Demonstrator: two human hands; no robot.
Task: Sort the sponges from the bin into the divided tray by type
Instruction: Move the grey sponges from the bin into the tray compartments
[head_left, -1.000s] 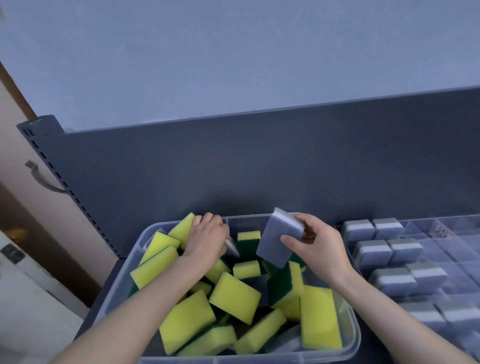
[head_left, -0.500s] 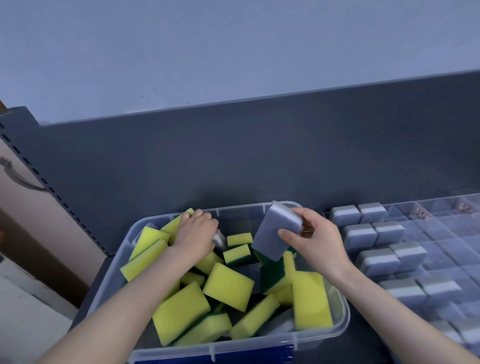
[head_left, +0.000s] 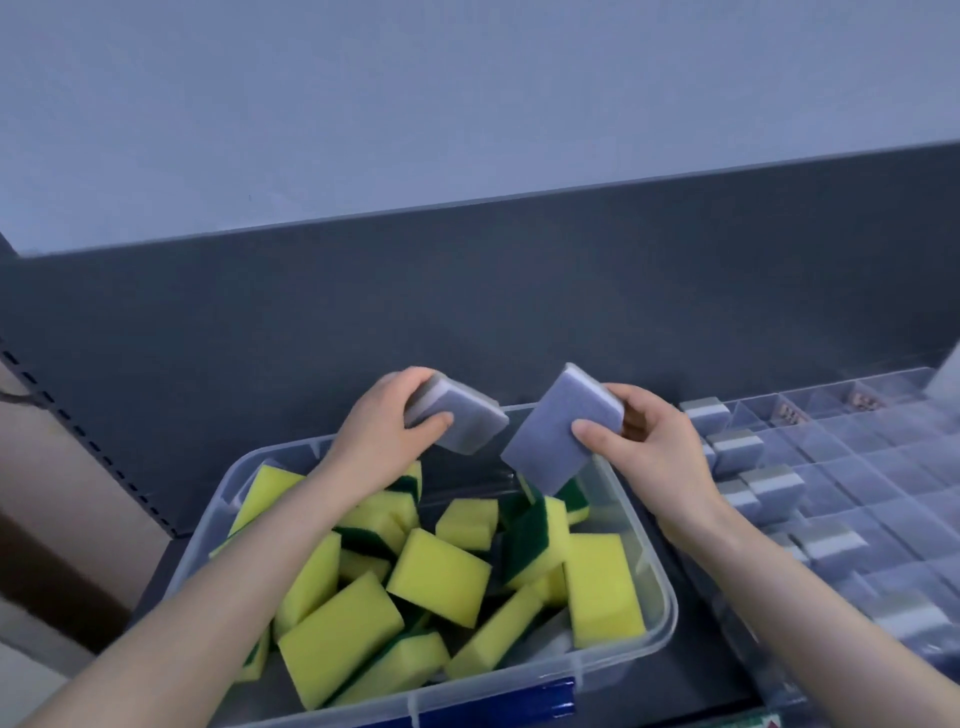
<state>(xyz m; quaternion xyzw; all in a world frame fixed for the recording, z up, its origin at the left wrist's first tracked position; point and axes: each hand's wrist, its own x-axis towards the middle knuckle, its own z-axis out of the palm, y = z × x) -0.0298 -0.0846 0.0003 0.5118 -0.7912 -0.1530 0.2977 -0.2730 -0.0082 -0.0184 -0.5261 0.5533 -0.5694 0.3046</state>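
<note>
Hovering over the far rim of the bin (head_left: 660, 571), we note the left hand (head_left: 384, 431) with its grip curled round a flat grey sponge (head_left: 462, 415). The right hand (head_left: 654, 452) pinches a tilted grey sponge (head_left: 561, 431). The divided tray (head_left: 857, 467) sits right of the bin.

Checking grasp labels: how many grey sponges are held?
2. A grey sponge in the left hand, a second sponge in the right hand, both above the bin. A palm could hide more.

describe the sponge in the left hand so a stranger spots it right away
Start at the clear plastic bin of yellow-and-green sponges. Above its far edge each hand holds a grey sponge; yours is the left grey sponge, gripped by the left hand. The other grey sponge, in the right hand, is tipped up showing its broad face, while this one lies flatter.
</note>
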